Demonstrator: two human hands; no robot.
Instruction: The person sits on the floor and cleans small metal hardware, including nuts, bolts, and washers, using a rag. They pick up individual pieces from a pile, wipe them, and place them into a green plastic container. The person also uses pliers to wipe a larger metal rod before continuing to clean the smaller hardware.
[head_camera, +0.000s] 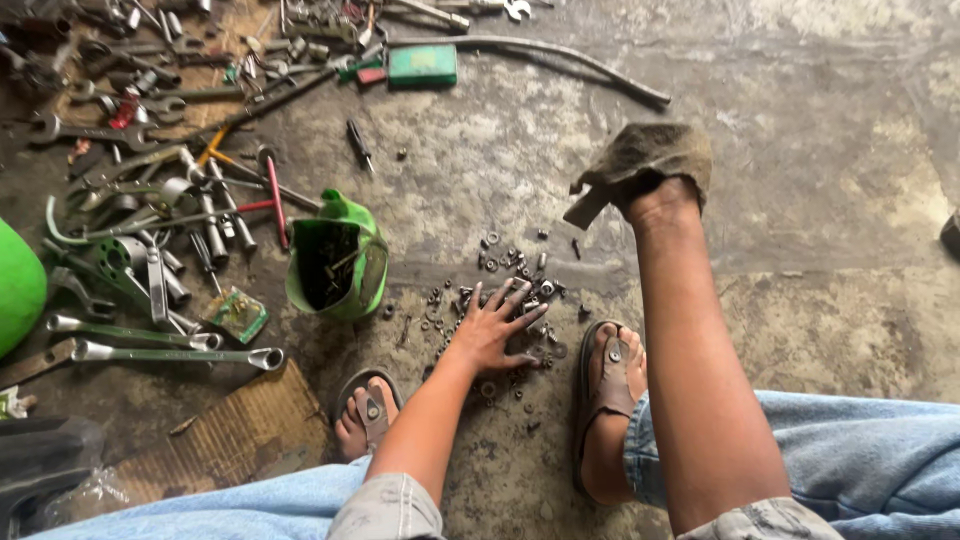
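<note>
- While small nuts and bolts (505, 275) lie scattered on the concrete floor (800, 200), the left hand (492, 328) rests spread flat on them, gripping nothing.
- The right hand (655, 185) is raised, closed on a dirty rag (640, 155).
- A cut green container (340, 262) stands just left.

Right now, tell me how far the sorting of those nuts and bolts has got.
Done: a green jug already holds some hardware. In hand: the left hand spreads over the nuts and bolts on the floor; the right hand holds a rag. Left: most pieces lie scattered.
</note>
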